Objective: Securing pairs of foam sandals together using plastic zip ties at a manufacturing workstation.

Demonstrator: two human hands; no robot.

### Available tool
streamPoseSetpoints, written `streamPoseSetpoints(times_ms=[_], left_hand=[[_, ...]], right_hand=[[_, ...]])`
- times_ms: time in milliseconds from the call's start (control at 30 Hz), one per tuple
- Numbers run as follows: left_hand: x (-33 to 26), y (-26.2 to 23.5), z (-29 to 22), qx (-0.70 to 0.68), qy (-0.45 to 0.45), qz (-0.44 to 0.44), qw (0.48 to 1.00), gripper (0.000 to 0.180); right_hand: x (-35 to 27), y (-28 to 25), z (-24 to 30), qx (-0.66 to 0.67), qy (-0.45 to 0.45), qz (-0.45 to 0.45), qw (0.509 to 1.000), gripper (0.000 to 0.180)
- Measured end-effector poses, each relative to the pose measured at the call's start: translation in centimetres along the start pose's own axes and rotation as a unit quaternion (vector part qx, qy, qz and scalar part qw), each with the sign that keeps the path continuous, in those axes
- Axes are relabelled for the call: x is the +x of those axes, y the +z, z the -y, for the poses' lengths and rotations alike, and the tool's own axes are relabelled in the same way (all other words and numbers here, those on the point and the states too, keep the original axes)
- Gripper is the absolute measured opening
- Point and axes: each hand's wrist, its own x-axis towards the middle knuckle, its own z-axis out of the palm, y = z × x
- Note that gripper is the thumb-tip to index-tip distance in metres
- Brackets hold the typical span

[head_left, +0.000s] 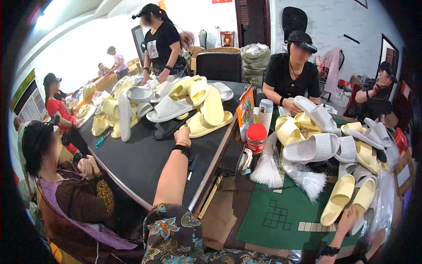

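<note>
My left hand (pixel 182 135) reaches out over the black table (pixel 140 163) and rests at the near edge of a pile of yellow and white slippers (pixel 193 103). It is nearest a yellow slipper (pixel 204 126) and a black slipper (pixel 166 128). Its fingers are curled, and I cannot see whether they grip anything. My right hand (pixel 347 218), low at the right, is closed on the heel end of a yellow slipper (pixel 363 198). Another yellow slipper (pixel 337 200) lies just left of it. A second heap of slippers (pixel 325 141) lies behind it.
A red-lidded jar (pixel 256 137), a white bottle (pixel 265 115) and two white tassel-like bundles (pixel 267 169) stand between the piles. A green mat (pixel 272 215) covers the right table. Teal scissors (pixel 102 141) lie at the left. Several people sit or stand around both tables.
</note>
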Motion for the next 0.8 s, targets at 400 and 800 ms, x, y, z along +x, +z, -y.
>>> streamPoseSetpoints(times_ms=[400,800], left_hand=[[-10.1,-3.1,-4.7,-0.298,0.025,0.104,0.948,0.03],[-27.1,-15.1,-7.7,-0.179,0.229,0.067,0.955,0.018]], right_hand=[[-1.4,-0.1,2.7,0.189,-0.077,-0.047,0.978,0.032],[-5.3,-0.8,12.1,0.306,-0.196,0.121,0.924,0.033]])
